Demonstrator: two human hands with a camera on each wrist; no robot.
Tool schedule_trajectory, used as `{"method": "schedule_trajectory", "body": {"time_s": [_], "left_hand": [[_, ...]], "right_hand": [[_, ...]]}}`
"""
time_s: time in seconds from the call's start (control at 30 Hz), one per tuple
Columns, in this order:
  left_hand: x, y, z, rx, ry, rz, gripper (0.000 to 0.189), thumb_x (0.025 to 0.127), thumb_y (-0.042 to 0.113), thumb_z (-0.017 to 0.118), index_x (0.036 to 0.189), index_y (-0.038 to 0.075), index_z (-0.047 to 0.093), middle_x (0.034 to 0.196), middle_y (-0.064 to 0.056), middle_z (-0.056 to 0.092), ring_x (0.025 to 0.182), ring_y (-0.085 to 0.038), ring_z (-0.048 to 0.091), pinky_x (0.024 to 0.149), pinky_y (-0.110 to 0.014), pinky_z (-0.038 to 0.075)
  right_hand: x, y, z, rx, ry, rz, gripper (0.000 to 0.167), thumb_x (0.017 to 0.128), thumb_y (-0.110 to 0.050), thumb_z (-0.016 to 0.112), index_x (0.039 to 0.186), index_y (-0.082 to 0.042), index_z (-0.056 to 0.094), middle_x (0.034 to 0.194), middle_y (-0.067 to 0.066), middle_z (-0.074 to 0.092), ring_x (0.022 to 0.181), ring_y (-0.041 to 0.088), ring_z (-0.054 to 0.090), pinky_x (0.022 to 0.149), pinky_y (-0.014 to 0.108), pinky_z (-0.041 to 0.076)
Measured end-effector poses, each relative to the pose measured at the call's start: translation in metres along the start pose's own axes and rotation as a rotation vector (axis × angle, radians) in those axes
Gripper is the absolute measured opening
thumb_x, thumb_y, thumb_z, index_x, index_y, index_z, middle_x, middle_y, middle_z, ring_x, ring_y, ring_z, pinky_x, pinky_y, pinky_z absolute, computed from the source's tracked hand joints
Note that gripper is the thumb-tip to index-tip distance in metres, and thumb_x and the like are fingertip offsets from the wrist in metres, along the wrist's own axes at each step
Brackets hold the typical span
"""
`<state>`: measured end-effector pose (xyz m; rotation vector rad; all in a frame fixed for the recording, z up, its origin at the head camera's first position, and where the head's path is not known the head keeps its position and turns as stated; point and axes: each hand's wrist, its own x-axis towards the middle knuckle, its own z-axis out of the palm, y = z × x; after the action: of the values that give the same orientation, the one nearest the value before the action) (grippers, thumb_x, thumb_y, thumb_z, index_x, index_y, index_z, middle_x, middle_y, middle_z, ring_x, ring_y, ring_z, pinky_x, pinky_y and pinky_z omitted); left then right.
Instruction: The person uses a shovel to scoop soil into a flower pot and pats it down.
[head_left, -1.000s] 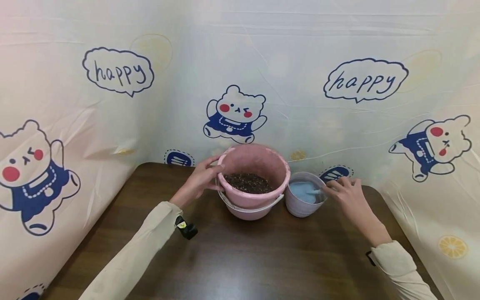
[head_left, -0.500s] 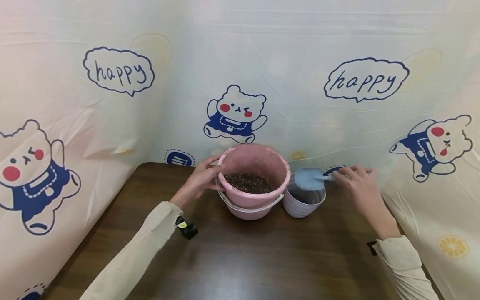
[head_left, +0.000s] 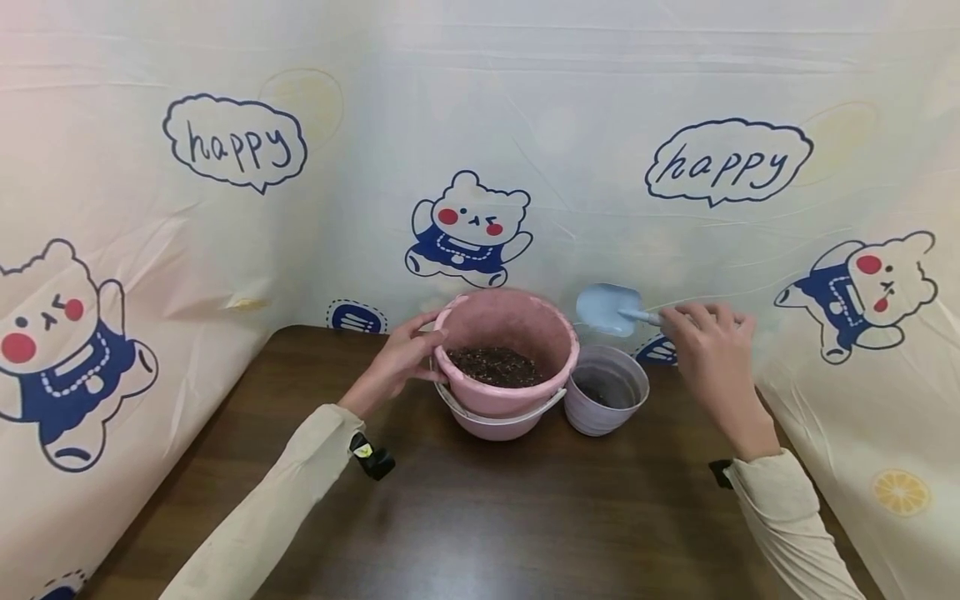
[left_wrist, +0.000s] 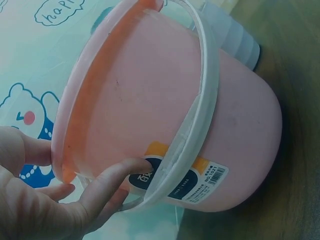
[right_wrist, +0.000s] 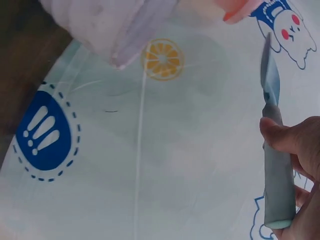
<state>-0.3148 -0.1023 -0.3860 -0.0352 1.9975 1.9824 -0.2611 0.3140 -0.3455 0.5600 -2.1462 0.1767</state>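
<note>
Left hand (head_left: 403, 358) pinching pink bucket (head_left: 497, 405), on counter (head_left: 480, 517), at its 9 o'clock; dark soil (head_left: 497, 367) inside. Right hand (head_left: 711, 350) gripping blue trowel (head_left: 609, 309), raised at bucket's 2 o'clock. Pale pot (head_left: 598, 419) just beside bucket, toward 3 o'clock.

Pink bucket (head_left: 491, 403): I see it upright, dark soil (head_left: 497, 367) inside, left hand (head_left: 408, 354) gripping its rim.
Pale grey pot (head_left: 596, 418): ribbed, upright, just beside the bucket.
Light-blue trowel (head_left: 609, 309): aloft in the right hand (head_left: 708, 346), blade pointing left.
</note>
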Motion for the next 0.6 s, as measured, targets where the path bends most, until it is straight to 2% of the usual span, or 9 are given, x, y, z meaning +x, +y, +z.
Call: {"method": "schedule_trajectory", "body": {"time_s": [0.13,0.23,0.3,0.47,0.6], "left_hand": [[-0.001,-0.001,0.000,0.014,0.012,-0.004,0.063,0.108,0.018,0.054,0.166,0.016,0.030,0.159,-0.027,0.038,0.140,-0.047,0.049,0.083,-0.048,0.066],[-0.003,0.000,-0.002,0.038,0.023,-0.001,0.064,0.107,0.019,0.055,0.166,0.016,0.030,0.158,-0.027,0.039,0.138,-0.046,0.050,0.082,-0.046,0.067],[-0.005,0.001,-0.003,0.049,0.031,0.001,0.064,0.107,0.019,0.054,0.166,0.016,0.029,0.157,-0.027,0.039,0.136,-0.045,0.051,0.083,-0.047,0.066],[-0.002,0.002,-0.002,0.060,0.029,0.012,0.064,0.108,0.018,0.054,0.166,0.015,0.029,0.156,-0.028,0.040,0.134,-0.045,0.052,0.083,-0.047,0.066],[-0.001,0.000,0.003,0.065,0.013,0.017,0.063,0.108,0.018,0.053,0.166,0.013,0.028,0.155,-0.027,0.041,0.131,-0.043,0.053,0.079,-0.044,0.067]], "right_hand": [[0.011,-0.009,0.002,-0.008,0.039,-0.016,0.022,0.087,0.006,0.077,0.107,-0.002,0.077,0.102,0.021,0.074,0.095,0.048,0.059,0.071,0.066,0.038],[0.021,-0.022,0.006,-0.060,0.042,-0.089,0.016,0.090,0.003,0.075,0.104,-0.004,0.077,0.099,0.018,0.074,0.091,0.047,0.061,0.069,0.066,0.041],[0.026,-0.032,0.010,-0.107,0.030,-0.157,0.018,0.090,0.008,0.071,0.103,-0.005,0.076,0.098,0.015,0.074,0.090,0.046,0.060,0.070,0.065,0.043],[0.034,-0.053,0.021,-0.189,-0.076,-0.271,0.035,0.087,0.019,0.066,0.107,-0.007,0.077,0.103,0.012,0.071,0.093,0.040,0.058,0.077,0.064,0.047],[0.037,-0.061,0.033,-0.258,-0.183,-0.289,0.031,0.089,0.012,0.072,0.109,-0.011,0.079,0.105,0.010,0.071,0.096,0.037,0.057,0.081,0.062,0.050]]}}
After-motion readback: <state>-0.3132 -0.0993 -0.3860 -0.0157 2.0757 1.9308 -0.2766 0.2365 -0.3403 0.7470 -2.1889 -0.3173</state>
